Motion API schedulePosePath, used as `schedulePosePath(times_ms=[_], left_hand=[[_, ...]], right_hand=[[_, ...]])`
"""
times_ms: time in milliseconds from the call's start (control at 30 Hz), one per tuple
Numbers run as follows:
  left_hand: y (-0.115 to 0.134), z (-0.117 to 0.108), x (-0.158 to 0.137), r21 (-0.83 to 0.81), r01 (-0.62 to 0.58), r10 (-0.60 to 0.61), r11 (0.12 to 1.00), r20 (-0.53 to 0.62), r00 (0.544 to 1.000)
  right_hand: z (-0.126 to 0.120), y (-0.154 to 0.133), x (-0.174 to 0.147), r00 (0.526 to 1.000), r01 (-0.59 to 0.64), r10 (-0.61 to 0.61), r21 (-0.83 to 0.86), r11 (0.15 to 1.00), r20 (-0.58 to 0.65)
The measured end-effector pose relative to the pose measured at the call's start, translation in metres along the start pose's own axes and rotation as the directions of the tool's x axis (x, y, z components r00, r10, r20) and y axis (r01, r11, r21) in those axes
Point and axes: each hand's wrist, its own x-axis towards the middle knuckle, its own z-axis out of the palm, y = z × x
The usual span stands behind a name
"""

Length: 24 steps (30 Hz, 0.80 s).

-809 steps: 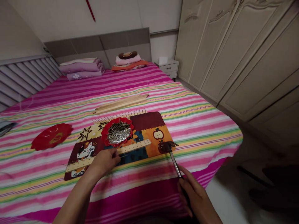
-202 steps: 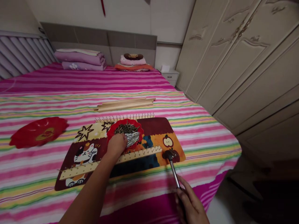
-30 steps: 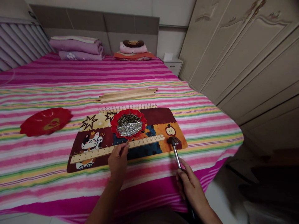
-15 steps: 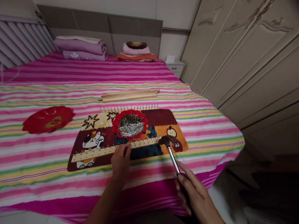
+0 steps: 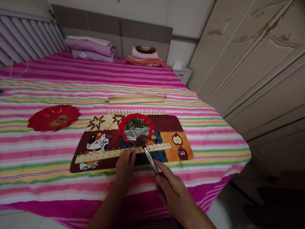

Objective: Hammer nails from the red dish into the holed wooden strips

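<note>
A pale wooden strip (image 5: 107, 155) with nails standing along it lies across a patterned mat (image 5: 186, 130). My left hand (image 5: 125, 165) is closed at the strip's near edge, thumb and fingers gripping it around the middle. In my right hand (image 5: 172, 194) is a hammer (image 5: 149, 157), held by its dark handle. The hammer's head is over the strip, just right of my left fingertips; whether it touches a nail I cannot tell. Directly behind, a red scalloped bowl (image 5: 121, 127) holds a heap of loose nails (image 5: 137, 127), some dark, some shiny.
Beyond the mat lies another nailed strip (image 5: 147, 112), with a stack of bare wooden strips (image 5: 137, 99) farther back. A red dish (image 5: 53, 118) is on the left. All rest on a bed with a striped sheet (image 5: 207, 140). Wardrobe doors (image 5: 247, 63) stand at right.
My right hand has brought the hammer leftward, from the strip's right end to near my left fingers. My left hand stays at the strip. The view has shifted slightly.
</note>
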Motion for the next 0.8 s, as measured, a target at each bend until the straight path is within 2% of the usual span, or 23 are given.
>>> schedulePosePath(times_ms=[133, 267, 333, 467, 600, 700, 800], left_hand=[[0.000, 0.000, 0.001, 0.005, 0.006, -0.006, 1.000, 0.016, 1.000], [-0.001, 0.001, 0.003, -0.007, 0.003, -0.003, 1.000, 0.001, 1.000], [0.000, -0.001, 0.003, -0.022, 0.016, -0.015, 1.000, 0.009, 1.000], [0.005, -0.021, 0.003, -0.031, 0.050, -0.050, 0.998, 0.008, 0.999], [0.015, -0.047, 0.021, 0.077, -0.021, 0.022, 0.997, -0.016, 1.000], [0.024, -0.053, 0.053, 0.224, -0.096, 0.080, 0.970, 0.080, 0.994], [0.030, -0.043, 0.087, 0.416, -0.162, 0.055, 0.895, 0.257, 0.965]], right_hand=[[0.004, 0.002, -0.002, 1.000, -0.023, 0.021, -0.063, 0.998, -0.021], [0.000, 0.000, -0.017, 0.982, -0.068, 0.087, 0.122, 0.990, -0.166], [-0.007, 0.001, -0.024, 0.951, -0.082, 0.144, 0.226, 0.971, -0.275], [-0.028, 0.018, -0.028, 0.845, -0.051, 0.219, 0.334, 0.941, -0.488], [-0.048, 0.042, -0.027, 0.792, 0.014, 0.256, 0.436, 0.900, -0.553], [-0.054, 0.053, -0.026, 0.778, -0.013, 0.312, 0.483, 0.876, -0.545], [-0.053, 0.057, -0.025, 0.770, -0.025, 0.310, 0.458, 0.888, -0.558]])
